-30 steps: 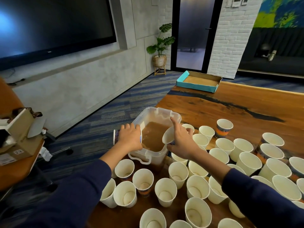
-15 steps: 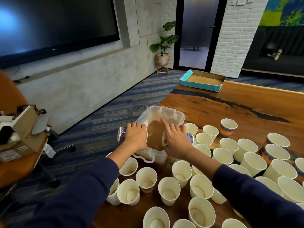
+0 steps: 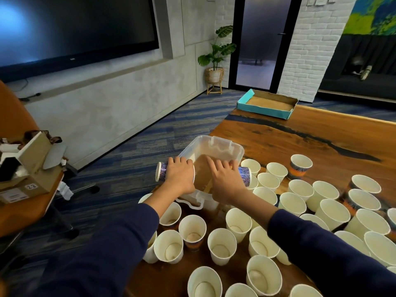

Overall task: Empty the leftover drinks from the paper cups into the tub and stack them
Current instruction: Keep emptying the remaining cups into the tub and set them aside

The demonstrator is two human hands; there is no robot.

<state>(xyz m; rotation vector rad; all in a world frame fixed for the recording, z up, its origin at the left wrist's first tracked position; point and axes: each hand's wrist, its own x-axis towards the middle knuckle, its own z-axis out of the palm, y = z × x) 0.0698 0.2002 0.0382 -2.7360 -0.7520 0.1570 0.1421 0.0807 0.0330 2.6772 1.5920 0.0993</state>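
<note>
Step in hand: emptying. You have two paper cups tipped on their sides over the tub [image 3: 233, 146], one per hand, mouths facing inward toward each other above the brown liquid.

Left hand [image 3: 180, 179]: fingers curled over the left cup [image 3: 161, 174], gripping it; its base sticks out to the left, past the tub's wall. Right hand [image 3: 227, 181]: fingers wrapped over the right cup [image 3: 244, 175], gripping it; its base points right, toward the standing cups [image 3: 220, 246]. Both cup mouths are hidden behind your knuckles, so whether any drink is running out cannot be told.

The tub sits at the table's [image 3: 321, 133] near-left corner, part full, with the standing cups crowded against its front and right side. Many show a residue at the bottom.

Next move, as judged: once both are drained, nest one held cup into the other. The mouths face each other, so one cup needs turning round first. Risk: drips outside the tub wall, knocking the nearest standing cups.
</note>
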